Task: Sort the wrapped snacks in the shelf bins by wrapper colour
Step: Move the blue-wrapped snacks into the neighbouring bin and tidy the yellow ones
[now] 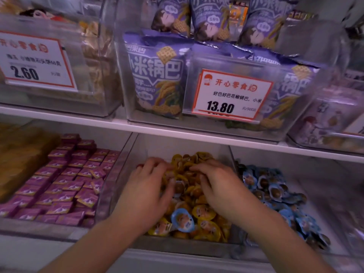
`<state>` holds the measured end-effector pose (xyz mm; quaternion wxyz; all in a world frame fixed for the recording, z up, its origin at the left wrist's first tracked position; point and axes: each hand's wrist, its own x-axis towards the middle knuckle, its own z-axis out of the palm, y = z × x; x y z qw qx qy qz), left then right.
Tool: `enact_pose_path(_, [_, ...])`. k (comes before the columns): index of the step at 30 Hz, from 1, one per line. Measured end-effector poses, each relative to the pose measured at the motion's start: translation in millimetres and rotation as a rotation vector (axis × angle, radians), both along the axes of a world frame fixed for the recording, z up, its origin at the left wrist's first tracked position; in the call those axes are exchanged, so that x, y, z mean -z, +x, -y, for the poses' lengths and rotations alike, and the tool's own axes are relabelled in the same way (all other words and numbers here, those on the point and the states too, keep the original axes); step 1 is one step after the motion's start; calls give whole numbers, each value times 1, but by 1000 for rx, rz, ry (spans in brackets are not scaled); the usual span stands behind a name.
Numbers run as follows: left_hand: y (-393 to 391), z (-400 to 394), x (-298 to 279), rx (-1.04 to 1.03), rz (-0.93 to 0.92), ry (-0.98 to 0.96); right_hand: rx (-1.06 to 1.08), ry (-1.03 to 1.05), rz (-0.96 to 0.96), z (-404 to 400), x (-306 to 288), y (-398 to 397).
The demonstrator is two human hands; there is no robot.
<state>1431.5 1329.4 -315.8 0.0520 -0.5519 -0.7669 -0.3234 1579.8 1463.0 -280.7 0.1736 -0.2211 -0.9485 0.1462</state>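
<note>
Now, left hand point(146, 186): we dig curled fingers into yellow snacks point(204, 213).
Right hand point(218, 188): likewise; grasp unclear.
Blue snack point(182, 219): face up.

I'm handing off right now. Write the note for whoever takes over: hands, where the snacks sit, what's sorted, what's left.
Left hand and right hand: both in the middle bin, fingers curled into the yellow snacks; whether either grips one is unclear.
Blue snacks fill the bin to the right.
Done: the bins are mostly separated by colour.
Left: one stray blue snack lies near the front of the yellow pile; move it right. Check for others under the hands.
</note>
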Motion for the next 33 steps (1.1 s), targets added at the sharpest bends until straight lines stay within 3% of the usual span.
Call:
enact_pose_path(3, [-1, 5, 0, 266, 31, -208, -52, -17, 82, 6, 6, -9])
enact_pose_path(6, [0, 13, 8, 304, 27, -343, -87, 81, 182, 6, 13, -21])
enact_pose_path(11, [-4, 18, 7, 104, 130, -170, -170, 131, 332, 8, 21, -40])
enact_pose_path(15, [0, 18, 7, -50, 358, 0, -59, -56, 84, 6, 21, -40])
enact_pose_path(18, [-1, 9, -2, -60, 687, 181, 129, -417, -276, 7, 14, -34])
enact_pose_path(20, [-2, 6, -9, -55, 814, 291, 232, -937, -537, 15, 6, -28])
enact_pose_path(22, [1, 3, -13, -31, 843, 365, 277, -1406, -601, 23, -3, -21])
enact_pose_path(24, [8, 2, -13, 17, 808, 387, 235, -1592, -503, 29, -13, -12])
enact_pose_path(26, [17, 0, -10, 82, 715, 350, 157, -1553, -452, 36, -19, -5])
enact_pose_path(29, [28, -5, -8, 180, 450, 285, 101, -1348, -531, 38, -20, 7])
enact_pose_path(33, [39, -13, -7, 299, 338, 208, 159, -1100, -620, 9, -26, 41])
